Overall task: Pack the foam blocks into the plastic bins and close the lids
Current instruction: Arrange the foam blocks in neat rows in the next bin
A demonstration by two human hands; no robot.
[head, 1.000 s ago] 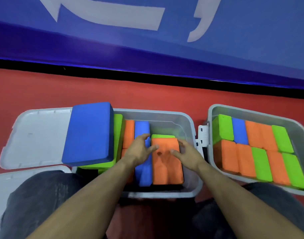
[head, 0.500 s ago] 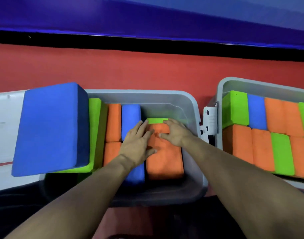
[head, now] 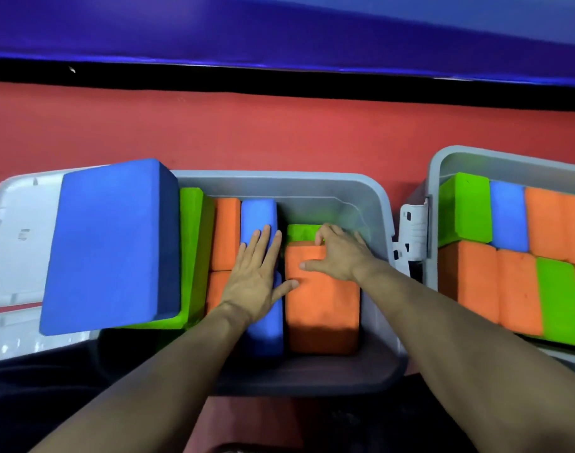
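Two grey plastic bins sit side by side on a red floor. The right bin (head: 449, 158) looks fully packed: green, blue and orange foam blocks stand on edge in two tight rows, though its lid is not yet down. The centre bin (head: 382, 204) is only partly filled. At its left side stand a green block (head: 192, 223) and orange blocks, then a blue block (head: 258, 214) on edge, then an orange block (head: 322, 308) lying flat over a green one (head: 300, 232), with bare room at the far right corner.

The left hand (head: 255, 282) lies flat with fingers straight and together on the blue block, thumb reaching across to the orange block's edge. The right hand (head: 340, 253) rests on the far end of the orange block, fingers bent over its far edge and thumb spread along the top; it seems to be pressing or shifting the block rather than lifting it.

A large blue block (head: 111, 243) sits outside, overlapping the centre bin's left rim and its open lid (head: 21, 230). I judge the work well past halfway: this block remains to be fitted in, the centre rows need tidying, and both lids are left to close
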